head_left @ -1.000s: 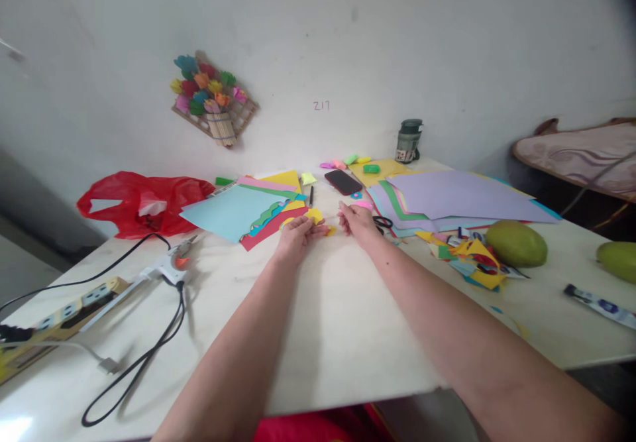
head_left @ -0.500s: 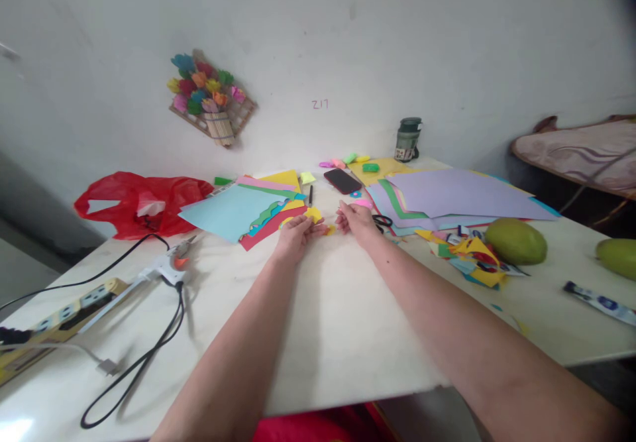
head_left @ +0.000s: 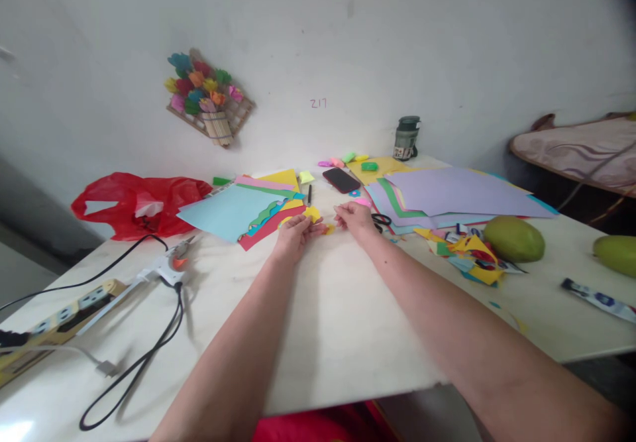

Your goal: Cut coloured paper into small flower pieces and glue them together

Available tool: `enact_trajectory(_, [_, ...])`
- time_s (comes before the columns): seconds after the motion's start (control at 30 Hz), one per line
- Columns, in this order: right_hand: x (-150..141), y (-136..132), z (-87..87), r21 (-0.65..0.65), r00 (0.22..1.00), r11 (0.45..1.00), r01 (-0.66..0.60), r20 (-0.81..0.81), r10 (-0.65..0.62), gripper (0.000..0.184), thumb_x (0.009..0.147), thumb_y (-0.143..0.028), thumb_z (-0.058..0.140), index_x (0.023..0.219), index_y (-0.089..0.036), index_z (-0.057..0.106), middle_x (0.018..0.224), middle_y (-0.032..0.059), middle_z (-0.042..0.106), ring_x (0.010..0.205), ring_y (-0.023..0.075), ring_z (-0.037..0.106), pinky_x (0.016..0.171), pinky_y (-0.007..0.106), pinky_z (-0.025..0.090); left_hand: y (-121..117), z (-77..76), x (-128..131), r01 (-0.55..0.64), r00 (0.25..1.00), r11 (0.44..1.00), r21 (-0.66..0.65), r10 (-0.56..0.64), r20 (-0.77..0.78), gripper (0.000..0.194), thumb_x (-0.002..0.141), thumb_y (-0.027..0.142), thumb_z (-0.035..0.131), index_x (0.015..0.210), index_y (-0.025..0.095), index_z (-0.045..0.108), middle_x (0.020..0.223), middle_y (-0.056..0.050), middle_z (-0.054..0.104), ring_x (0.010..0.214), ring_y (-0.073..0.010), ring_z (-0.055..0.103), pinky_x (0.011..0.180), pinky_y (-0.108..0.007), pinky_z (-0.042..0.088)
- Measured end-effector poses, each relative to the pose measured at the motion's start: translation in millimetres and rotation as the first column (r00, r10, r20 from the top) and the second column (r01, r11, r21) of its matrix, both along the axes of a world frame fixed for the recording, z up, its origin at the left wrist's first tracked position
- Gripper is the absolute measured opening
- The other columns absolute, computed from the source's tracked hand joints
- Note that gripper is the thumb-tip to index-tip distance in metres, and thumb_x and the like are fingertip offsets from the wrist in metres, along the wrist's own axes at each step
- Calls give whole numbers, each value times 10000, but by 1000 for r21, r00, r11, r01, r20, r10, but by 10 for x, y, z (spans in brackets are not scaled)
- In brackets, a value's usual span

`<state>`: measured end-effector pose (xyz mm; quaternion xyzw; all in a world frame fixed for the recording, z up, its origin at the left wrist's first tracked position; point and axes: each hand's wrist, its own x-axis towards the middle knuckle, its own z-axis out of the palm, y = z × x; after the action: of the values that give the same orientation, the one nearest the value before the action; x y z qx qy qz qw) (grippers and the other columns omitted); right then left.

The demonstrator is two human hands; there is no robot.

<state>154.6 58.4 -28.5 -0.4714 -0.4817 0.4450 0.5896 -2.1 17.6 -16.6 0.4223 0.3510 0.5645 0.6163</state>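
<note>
My left hand (head_left: pixel 297 234) is closed on a small yellow paper cutout (head_left: pixel 312 214), which sticks up past the thumb and fingers. Facing it, my right hand (head_left: pixel 354 220) is pinched, thumb against fingertips; whatever it grips is too small to tell. Another small yellow piece (head_left: pixel 329 229) shows between the hands, just beyond the left fingertips. Black-handled scissors (head_left: pixel 381 220) lie beside my right wrist, and a pink piece (head_left: pixel 363 201) rests behind that hand. Farther back are a black pen (head_left: pixel 309 195) and a small blue cutout (head_left: pixel 354 193).
Coloured sheets (head_left: pixel 233 210) lie left, with a larger paper stack (head_left: pixel 462 193) right. A phone (head_left: pixel 341 180) sits at the back. Paper scraps (head_left: pixel 474 256) and a green fruit (head_left: pixel 515 238) are at right. A glue gun (head_left: pixel 169 266), its cable and a power strip (head_left: pixel 74 313) occupy the left.
My right hand has shifted slightly left, toward the left hand. The left hand keeps its hold on the yellow cutout. The whole view has drifted a little.
</note>
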Motion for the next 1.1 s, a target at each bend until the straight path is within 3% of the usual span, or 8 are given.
enact_trajectory(0.23, [-35,-37,57,-23,998,1000,4,-59,-6,132,667,-104,699,696,-160,583,515,-43,585,453,83,570,473,193,509,16,-25,-12,-5,1000,1000,-6,5,19,88,804,145,613,840,69,587,867,-161,702,758,-207,703,729,-306,576])
enact_trajectory(0.43, [-36,-94,55,-50,998,997,-67,19,68,266,831,-305,580,616,-151,555,469,-30,541,349,58,470,319,156,373,15,-15,-11,-9,1000,1000,-10,9,8,59,827,115,565,850,64,586,856,-155,703,732,-189,703,668,-258,574])
enact_trajectory(0.5, [-34,-85,37,-44,998,997,-68,15,69,271,846,-302,556,621,-150,556,479,-30,541,354,58,471,320,158,374,8,-7,-7,-4,1000,1000,-10,4,7,54,833,110,553,845,66,583,855,-152,703,726,-184,703,647,-242,571])
enact_trajectory(0.63, [-46,-41,18,-22,1000,999,-26,-11,25,120,754,-183,647,662,-152,577,543,-29,590,435,67,536,397,159,440,-9,8,-2,-7,1000,1000,-13,7,4,57,845,102,528,831,71,575,836,-142,704,720,-177,704,639,-225,567])
enact_trajectory(0.73, [-54,-38,35,-17,1000,1000,-17,-10,17,111,678,-121,693,676,-151,586,518,-46,576,462,72,549,452,168,471,-14,11,1,-1,1000,1000,-12,1,3,64,850,100,520,822,71,571,835,-143,703,719,-175,704,650,-228,568])
enact_trajectory(0.97, [-16,-71,23,-4,988,1000,22,150,-21,324,832,-376,545,583,-168,534,471,-35,519,341,65,419,313,185,333,21,-16,-5,-18,1000,1000,-20,18,16,49,845,101,528,808,82,555,834,-149,704,727,-189,704,659,-252,571])
enact_trajectory(1.1, [-14,0,-63,57,968,998,31,249,-44,286,785,-361,596,576,-178,527,486,-30,539,386,79,468,362,188,375,24,-27,-15,-13,1000,1000,-20,14,20,58,812,132,597,816,84,565,856,-157,703,749,-205,704,722,-306,573])
